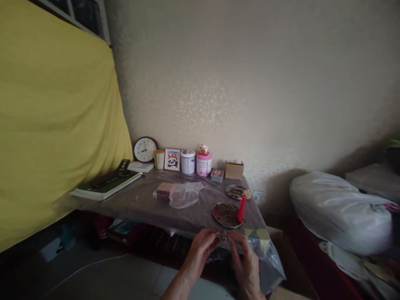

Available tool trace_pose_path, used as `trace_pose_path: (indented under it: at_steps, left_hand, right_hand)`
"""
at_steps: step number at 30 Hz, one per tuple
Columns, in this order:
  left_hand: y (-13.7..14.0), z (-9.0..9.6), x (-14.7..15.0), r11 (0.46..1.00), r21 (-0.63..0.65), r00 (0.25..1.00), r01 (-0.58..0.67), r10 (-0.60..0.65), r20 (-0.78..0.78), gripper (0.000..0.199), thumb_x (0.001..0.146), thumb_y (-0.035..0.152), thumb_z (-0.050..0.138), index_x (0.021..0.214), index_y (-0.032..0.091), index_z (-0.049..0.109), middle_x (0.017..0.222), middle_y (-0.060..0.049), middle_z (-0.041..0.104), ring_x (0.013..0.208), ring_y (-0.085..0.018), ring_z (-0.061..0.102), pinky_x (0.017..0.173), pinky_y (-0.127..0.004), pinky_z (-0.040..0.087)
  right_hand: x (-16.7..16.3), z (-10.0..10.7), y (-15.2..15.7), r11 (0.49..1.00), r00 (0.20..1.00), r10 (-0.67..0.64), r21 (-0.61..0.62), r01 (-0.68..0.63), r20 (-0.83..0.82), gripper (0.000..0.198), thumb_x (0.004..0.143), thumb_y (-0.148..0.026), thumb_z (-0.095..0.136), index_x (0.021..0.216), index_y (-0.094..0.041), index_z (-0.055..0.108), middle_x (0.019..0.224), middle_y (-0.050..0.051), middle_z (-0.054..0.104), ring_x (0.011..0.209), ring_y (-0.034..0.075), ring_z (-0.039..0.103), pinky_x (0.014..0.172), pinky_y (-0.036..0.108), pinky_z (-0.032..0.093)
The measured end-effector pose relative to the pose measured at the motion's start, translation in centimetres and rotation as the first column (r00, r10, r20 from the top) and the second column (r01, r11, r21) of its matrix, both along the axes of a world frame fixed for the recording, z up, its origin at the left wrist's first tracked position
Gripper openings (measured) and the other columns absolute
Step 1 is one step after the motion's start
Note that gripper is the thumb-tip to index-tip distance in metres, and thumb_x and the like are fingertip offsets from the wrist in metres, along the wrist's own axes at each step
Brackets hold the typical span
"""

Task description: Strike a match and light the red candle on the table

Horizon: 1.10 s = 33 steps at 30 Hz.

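My left hand (203, 248) and my right hand (245, 258) meet just in front of the table's near edge, fingertips close together. Each pinches at a small, thin, pale item between them, too small to name. Right beyond the fingers lies a round plate (225, 214) covered in something dark, with a red candle (241, 209) leaning at its right side. Behind it sits a second plate (233, 191) with dark matter and several pale thin sticks (246, 193) on its right. A brown block-like stack (165, 191) lies partly in a clear plastic bag (187, 194).
Plastic sheeting covers the table (137, 210). Along the wall stand a clock (145, 149), a framed panda picture (173, 160), a white tub (188, 161), a pink tub (204, 166) and a cardboard box (234, 170). Books (108, 185) lie left; a white bag (340, 212) bulges right.
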<state>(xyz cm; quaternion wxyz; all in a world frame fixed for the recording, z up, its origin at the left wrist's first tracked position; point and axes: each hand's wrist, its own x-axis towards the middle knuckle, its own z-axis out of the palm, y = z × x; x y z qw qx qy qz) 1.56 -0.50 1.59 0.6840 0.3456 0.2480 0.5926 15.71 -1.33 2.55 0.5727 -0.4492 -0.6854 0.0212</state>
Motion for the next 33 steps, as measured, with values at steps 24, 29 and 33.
trace_pose_path:
  at_steps: [24, 29, 33]
  left_hand:
    - [-0.3, 0.5, -0.4, 0.999, 0.017, 0.998, -0.043, 0.043, -0.034, 0.017, 0.077, 0.029, 0.063, 0.088, 0.016, 0.065, 0.095, -0.008, 0.069, 0.094, -0.02, 0.06, 0.088, -0.033, 0.04]
    - [-0.2, 0.5, -0.3, 0.998, 0.022, 0.998, -0.053, 0.054, -0.024, 0.015, 0.076, 0.027, 0.064, 0.087, 0.017, 0.065, 0.092, -0.006, 0.068, 0.094, -0.021, 0.059, 0.088, -0.034, 0.04]
    - [-0.4, 0.7, -0.2, 0.997, 0.071, 0.999, -0.03, 0.031, -0.023, 0.013, 0.077, 0.025, 0.062, 0.087, 0.017, 0.065, 0.092, -0.006, 0.068, 0.094, -0.021, 0.058, 0.088, -0.034, 0.04]
  right_hand:
    - [2.0, 0.0, 0.5, 0.994, 0.995, -0.095, -0.047, 0.094, -0.022, 0.019, 0.088, -0.033, 0.047, 0.087, -0.021, 0.061, 0.086, 0.004, 0.069, 0.081, 0.017, 0.066, 0.075, 0.027, 0.052]
    - [0.9, 0.4, -0.3, 0.999, 0.997, -0.031, -0.017, 0.03, -0.066, 0.014, 0.087, -0.03, 0.05, 0.084, -0.021, 0.061, 0.088, 0.004, 0.07, 0.082, 0.017, 0.067, 0.075, 0.026, 0.052]
    - [0.4, 0.3, -0.3, 1.0, 1.0, 0.006, 0.016, -0.005, -0.016, 0.015, 0.087, -0.029, 0.048, 0.084, -0.021, 0.061, 0.086, 0.005, 0.07, 0.08, 0.017, 0.067, 0.072, 0.026, 0.054]
